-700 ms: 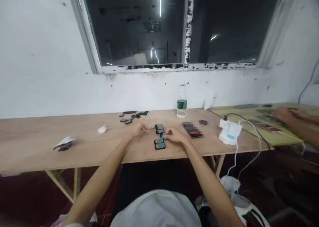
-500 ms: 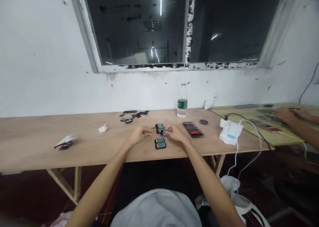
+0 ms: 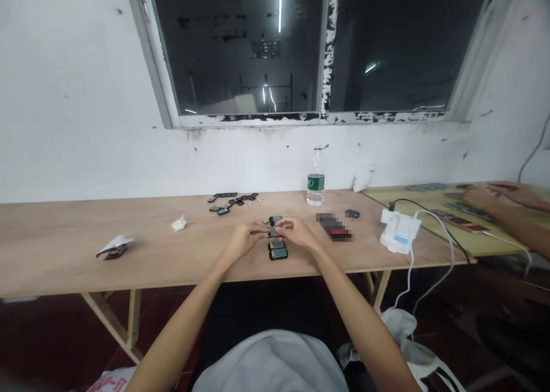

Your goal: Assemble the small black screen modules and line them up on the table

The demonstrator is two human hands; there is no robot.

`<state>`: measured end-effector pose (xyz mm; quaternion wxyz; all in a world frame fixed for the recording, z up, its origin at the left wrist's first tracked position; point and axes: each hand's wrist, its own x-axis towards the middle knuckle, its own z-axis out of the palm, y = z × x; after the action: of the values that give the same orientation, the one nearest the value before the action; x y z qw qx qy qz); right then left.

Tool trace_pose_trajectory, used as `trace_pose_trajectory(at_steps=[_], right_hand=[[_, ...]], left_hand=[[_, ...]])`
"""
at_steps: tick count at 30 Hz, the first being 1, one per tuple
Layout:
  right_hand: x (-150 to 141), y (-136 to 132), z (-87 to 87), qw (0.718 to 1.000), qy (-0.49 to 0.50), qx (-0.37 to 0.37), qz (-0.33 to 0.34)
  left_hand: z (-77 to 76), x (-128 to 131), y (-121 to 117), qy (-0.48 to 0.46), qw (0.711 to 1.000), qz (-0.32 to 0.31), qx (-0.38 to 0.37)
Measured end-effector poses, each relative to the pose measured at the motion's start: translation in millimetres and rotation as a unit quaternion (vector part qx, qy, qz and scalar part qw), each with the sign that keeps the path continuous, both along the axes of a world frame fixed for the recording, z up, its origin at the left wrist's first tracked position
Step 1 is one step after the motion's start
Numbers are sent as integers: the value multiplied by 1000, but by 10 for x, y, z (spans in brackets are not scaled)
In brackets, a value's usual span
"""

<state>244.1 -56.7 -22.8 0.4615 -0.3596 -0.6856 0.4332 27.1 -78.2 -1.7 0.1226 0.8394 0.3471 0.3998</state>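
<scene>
Between my two hands is a small dark-framed piece with a grey-green face [image 3: 274,231]. My left hand [image 3: 248,235] pinches its left side, and my right hand [image 3: 295,231] grips it from the right with thumb and fingers. Just beyond, another similar piece [image 3: 276,220] lies on the table, partly hidden by the fingers. Nearer to me, a pair of the same pieces [image 3: 278,250] lies side by side. What exactly these pieces are, I cannot make out. Farther back is a loose group of similar black-edged pieces [image 3: 223,210], with tiny pale bits [image 3: 256,203] beside it.
A water bottle [image 3: 315,188] stands near the wall. To the right lie a phone [image 3: 335,228], a small black object [image 3: 352,214] and a white power strip [image 3: 399,231] with cables. Crumpled tissue [image 3: 179,223] and a packet [image 3: 115,247] lie left. Another person's hands [image 3: 485,198] work at the far right.
My left hand has moved right and taken hold of the piece that my right hand was holding. My right hand has shifted slightly left with it.
</scene>
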Motion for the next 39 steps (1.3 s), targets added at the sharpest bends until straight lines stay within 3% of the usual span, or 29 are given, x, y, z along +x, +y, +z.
trace_pose_trajectory(at_steps=[6,13,20,24,30,35,39], right_hand=[[-29,-25,15,1000,11,-1,7],[-24,-91,76,998,26,-5,50],[-35,-131,115,996,30,6,88],[-55,-148,129,994,33,6,102],[-104,-97,82,997,60,9,43],[-71,16,-29,994,-45,96,-29],[-36,64,-106,986,-122,99,-58]], left_hand=[[37,28,-48,20,1000,20,10],[37,28,-39,-41,997,41,-43],[43,23,-48,-140,969,-14,-205],[39,3,-45,-166,954,-17,-249],[-100,16,72,-180,966,-9,-186],[-237,71,176,-137,983,27,-119],[-342,84,203,-100,987,25,-127]])
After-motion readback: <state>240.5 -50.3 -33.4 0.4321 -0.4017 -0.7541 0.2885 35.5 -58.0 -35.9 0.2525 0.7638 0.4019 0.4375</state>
